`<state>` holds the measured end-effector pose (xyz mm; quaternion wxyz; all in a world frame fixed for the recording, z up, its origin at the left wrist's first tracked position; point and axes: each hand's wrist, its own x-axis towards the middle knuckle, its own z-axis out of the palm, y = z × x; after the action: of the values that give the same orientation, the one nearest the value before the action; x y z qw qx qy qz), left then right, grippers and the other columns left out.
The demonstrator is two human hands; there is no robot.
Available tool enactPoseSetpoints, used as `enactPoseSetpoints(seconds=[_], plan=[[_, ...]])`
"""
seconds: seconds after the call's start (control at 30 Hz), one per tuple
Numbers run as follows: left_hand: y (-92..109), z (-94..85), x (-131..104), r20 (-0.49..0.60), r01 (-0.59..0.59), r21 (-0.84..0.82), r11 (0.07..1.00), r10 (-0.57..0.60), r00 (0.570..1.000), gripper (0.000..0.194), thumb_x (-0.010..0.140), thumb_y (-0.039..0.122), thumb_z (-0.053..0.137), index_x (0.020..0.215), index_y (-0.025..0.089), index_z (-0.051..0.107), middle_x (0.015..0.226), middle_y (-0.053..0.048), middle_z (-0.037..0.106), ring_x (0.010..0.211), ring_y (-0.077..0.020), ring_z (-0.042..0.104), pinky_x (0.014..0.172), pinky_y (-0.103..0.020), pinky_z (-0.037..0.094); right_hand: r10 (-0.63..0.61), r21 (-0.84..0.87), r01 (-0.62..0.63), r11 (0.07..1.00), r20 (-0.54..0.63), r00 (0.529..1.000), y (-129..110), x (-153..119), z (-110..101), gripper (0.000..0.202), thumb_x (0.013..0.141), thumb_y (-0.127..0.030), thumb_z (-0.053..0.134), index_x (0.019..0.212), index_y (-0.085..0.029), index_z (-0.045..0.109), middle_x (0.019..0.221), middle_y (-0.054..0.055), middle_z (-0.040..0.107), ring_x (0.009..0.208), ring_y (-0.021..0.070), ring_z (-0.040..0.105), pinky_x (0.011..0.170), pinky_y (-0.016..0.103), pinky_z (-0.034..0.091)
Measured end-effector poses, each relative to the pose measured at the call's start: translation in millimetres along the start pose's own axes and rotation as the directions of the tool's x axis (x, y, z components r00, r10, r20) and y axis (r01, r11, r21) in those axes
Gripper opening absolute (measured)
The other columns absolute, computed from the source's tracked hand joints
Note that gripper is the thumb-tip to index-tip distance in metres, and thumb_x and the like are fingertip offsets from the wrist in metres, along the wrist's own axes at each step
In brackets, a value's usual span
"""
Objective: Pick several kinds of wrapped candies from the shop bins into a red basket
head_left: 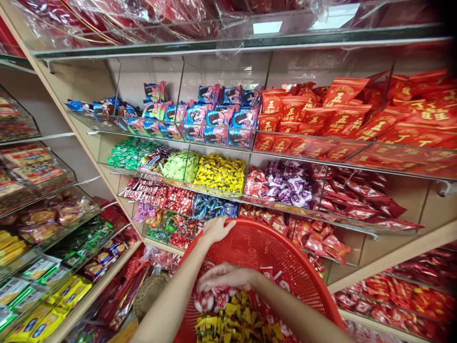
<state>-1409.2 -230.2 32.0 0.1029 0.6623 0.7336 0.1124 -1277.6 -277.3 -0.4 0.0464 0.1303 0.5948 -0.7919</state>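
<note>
A red plastic basket with a perforated wall is tilted in front of the shelves. My left hand is closed over its far rim. Inside, my right hand reaches over a pile of red-and-white wrapped candies. Its fingers are stretched out and touch or hover just above them; whether a candy lies under the palm cannot be seen. Nearer to me in the basket is a heap of yellow-wrapped candies. Some white-and-red wrapped sticks lie at the right inside the basket.
Ahead, clear-fronted shelves hold yellow candies, purple-and-white candies, blue-and-pink packets and red packets. A side shelf with yellow packs stands at left. A woven basket sits low beside the red one.
</note>
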Motion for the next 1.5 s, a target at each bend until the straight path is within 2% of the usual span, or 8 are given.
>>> enactPoseSetpoints(seconds=[0.27, 0.4, 0.6, 0.87, 1.07, 1.23, 1.37, 1.5], plan=[[1.2, -4.0, -0.4, -0.018, -0.012, 0.018, 1.000, 0.012, 1.000, 0.060, 0.080, 0.064, 0.015, 0.096, 0.024, 0.057, 0.094, -0.006, 0.066, 0.088, -0.0222, 0.060, 0.072, -0.029, 0.042, -0.066, 0.135, 0.094, 0.986, -0.197, 0.978, 14.1, 17.0, 4.7, 0.029, 0.066, -0.037, 0.066, 0.086, -0.017, 0.066, 0.082, 0.003, 0.067, 0.080, 0.0147, 0.060, 0.083, 0.030, 0.040], [3.8, -6.8, -1.2, -0.022, -0.010, 0.026, 1.000, 0.010, 1.000, 0.057, 0.081, 0.063, 0.016, 0.096, 0.025, 0.056, 0.096, -0.005, 0.066, 0.088, -0.0218, 0.061, 0.073, -0.029, 0.042, -0.081, 0.239, 0.247, 0.939, -0.544, 0.835, 21.8, 31.3, 9.8, 0.018, 0.060, -0.028, 0.065, 0.073, -0.016, 0.065, 0.066, 0.000, 0.065, 0.066, 0.0127, 0.058, 0.075, 0.028, 0.041], [4.0, -6.4, -1.3, -0.029, -0.009, 0.026, 1.000, 0.010, 1.000, 0.056, 0.081, 0.062, 0.017, 0.099, 0.024, 0.055, 0.095, -0.005, 0.066, 0.088, -0.0217, 0.061, 0.071, -0.028, 0.042, 0.012, 0.290, 0.254, 0.923, -0.680, 0.733, 17.3, 37.5, 24.7, 0.010, 0.059, -0.021, 0.056, 0.067, -0.017, 0.062, 0.059, 0.000, 0.063, 0.061, 0.0122, 0.056, 0.070, 0.026, 0.041], [5.3, -7.1, -1.0, -0.014, 0.029, 0.039, 0.999, -0.028, 0.999, 0.054, 0.081, 0.061, 0.020, 0.103, 0.025, 0.054, 0.096, -0.006, 0.066, 0.090, -0.0228, 0.061, 0.072, -0.029, 0.042, -0.232, -0.142, 0.188, 0.972, -0.724, 0.650, 14.8, 25.7, 26.8, 0.009, 0.060, -0.016, 0.052, 0.060, -0.019, 0.061, 0.063, 0.001, 0.062, 0.063, 0.0170, 0.057, 0.067, 0.032, 0.044], [4.8, -4.6, 1.1, -0.012, 0.017, 0.050, 0.999, -0.016, 1.000, 0.053, 0.081, 0.060, 0.022, 0.106, 0.025, 0.052, 0.098, -0.007, 0.066, 0.090, -0.0234, 0.060, 0.073, -0.030, 0.042, -0.695, -0.836, 0.045, 0.547, -0.424, 0.581, -72.0, -63.7, 8.2, 0.018, 0.075, -0.023, 0.050, 0.088, -0.033, 0.060, 0.093, -0.004, 0.062, 0.093, 0.0188, 0.052, 0.091, 0.039, 0.035], [0.6, 1.7, 3.9, -0.029, 0.004, 0.059, 0.998, -0.002, 1.000, 0.055, 0.081, 0.061, 0.020, 0.108, 0.024, 0.051, 0.098, -0.008, 0.066, 0.089, -0.0245, 0.061, 0.071, -0.032, 0.043, -0.861, -0.927, -0.219, 0.306, -0.367, 0.352, -149.6, -128.8, -36.0, 0.018, 0.082, -0.025, 0.043, 0.093, -0.021, 0.058, 0.092, 0.005, 0.059, 0.091, 0.0195, 0.051, 0.083, 0.037, 0.039], [0.4, 2.2, 4.4, -0.020, 0.002, 0.059, 0.998, -0.001, 1.000, 0.056, 0.080, 0.061, 0.021, 0.109, 0.024, 0.052, 0.097, -0.009, 0.066, 0.089, -0.0245, 0.061, 0.073, -0.032, 0.043, -0.837, -0.796, -0.598, 0.091, -0.386, 0.387, -170.9, -158.1, -86.6, 0.030, 0.075, -0.029, 0.055, 0.104, -0.023, 0.057, 0.121, 0.012, 0.042, 0.113, 0.0295, 0.037, 0.090, 0.050, 0.031], [2.1, 0.0, 4.2, -0.008, 0.008, 0.051, 0.999, -0.007, 1.000, 0.056, 0.081, 0.061, 0.021, 0.110, 0.024, 0.051, 0.098, -0.008, 0.065, 0.090, -0.0234, 0.060, 0.074, -0.031, 0.043, -0.679, -0.735, -0.675, 0.069, -0.530, 0.508, -169.4, -165.9, -120.6, 0.041, 0.070, -0.029, 0.062, 0.109, -0.020, 0.056, 0.123, 0.014, 0.036, 0.111, 0.0309, 0.039, 0.089, 0.046, 0.036]])
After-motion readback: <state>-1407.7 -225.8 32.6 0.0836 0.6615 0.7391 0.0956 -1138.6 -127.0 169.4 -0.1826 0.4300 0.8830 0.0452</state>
